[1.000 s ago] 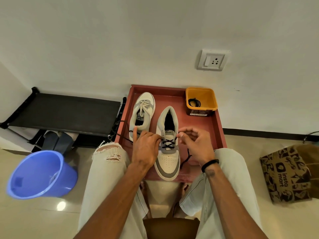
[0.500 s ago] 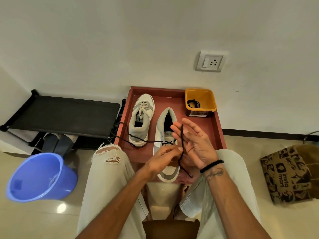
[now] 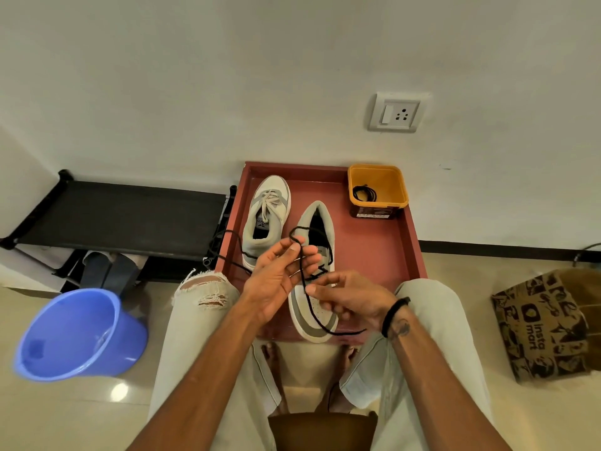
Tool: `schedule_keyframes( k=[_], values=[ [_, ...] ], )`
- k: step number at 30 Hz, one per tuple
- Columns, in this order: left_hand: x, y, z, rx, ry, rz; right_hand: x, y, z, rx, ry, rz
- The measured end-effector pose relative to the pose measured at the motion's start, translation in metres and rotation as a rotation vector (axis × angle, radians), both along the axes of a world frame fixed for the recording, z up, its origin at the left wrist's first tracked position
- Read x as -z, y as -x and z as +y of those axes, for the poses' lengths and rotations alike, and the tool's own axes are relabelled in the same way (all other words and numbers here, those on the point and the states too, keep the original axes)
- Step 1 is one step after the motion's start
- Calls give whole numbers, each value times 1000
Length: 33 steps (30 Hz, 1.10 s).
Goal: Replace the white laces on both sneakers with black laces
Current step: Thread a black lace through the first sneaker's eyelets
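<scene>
Your left hand [image 3: 279, 281] is raised palm-up over the red tray [image 3: 374, 252], fingers nearly straight, with the black lace [image 3: 304, 281] draped across its fingertips. Your right hand [image 3: 353, 299] pinches that lace lower down between thumb and forefinger; the loose end trails toward your right wrist. The near sneaker [image 3: 313, 307], toe toward you, carries the black lace in its lower eyelets. The far sneaker [image 3: 268, 209], just left of it, is tied with white laces [image 3: 269, 203]. An orange tub [image 3: 377, 190] in the tray's far right corner holds a coiled black lace [image 3: 364, 193].
</scene>
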<state>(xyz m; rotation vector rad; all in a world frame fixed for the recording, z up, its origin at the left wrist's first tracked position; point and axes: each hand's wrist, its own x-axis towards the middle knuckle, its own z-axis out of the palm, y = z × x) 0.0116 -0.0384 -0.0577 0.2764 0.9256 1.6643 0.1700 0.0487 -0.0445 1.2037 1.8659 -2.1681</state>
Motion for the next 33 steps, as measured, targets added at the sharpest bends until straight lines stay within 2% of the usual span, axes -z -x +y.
schedule_keyframes(
  k=[3, 5, 7, 9, 11, 13, 16, 19, 23, 27, 30, 31, 33],
  values=[
    [2, -3, 1, 35, -25, -45, -3, 8, -10, 21, 298, 56],
    [0, -2, -1, 59, -45, -74, -2, 11, -8, 83, 415, 93],
    [-6, 1, -4, 49, -62, -99, 0, 12, -4, 226, 430, 113],
    [-13, 5, -5, 3, -19, -95, 4, 9, 4, 500, 358, 162],
    [-14, 8, -5, 29, 141, 19, 7, 3, 15, 785, 258, 232],
    [-10, 6, -5, 144, 331, 254, 8, -1, 25, 987, 240, 334],
    [-1, -2, -6, 417, 455, 501, 12, 0, 31, 1109, 216, 371],
    [8, -7, -11, 624, 479, 568, 26, 6, 33, 1144, 143, 230],
    [19, 2, -14, 690, 570, 684, 34, 5, 41, 1156, 159, 198],
    [29, 7, -14, 575, 568, 854, 27, 4, 37, 1098, 129, 315],
    [29, 8, -11, 295, 592, 1181, 18, 2, 32, 913, 107, 437],
    [26, 8, -9, 174, 565, 1212, 16, 1, 30, 827, 97, 452],
    [18, 8, -4, 56, 435, 1019, 12, 1, 23, 648, 57, 442]
  ],
)
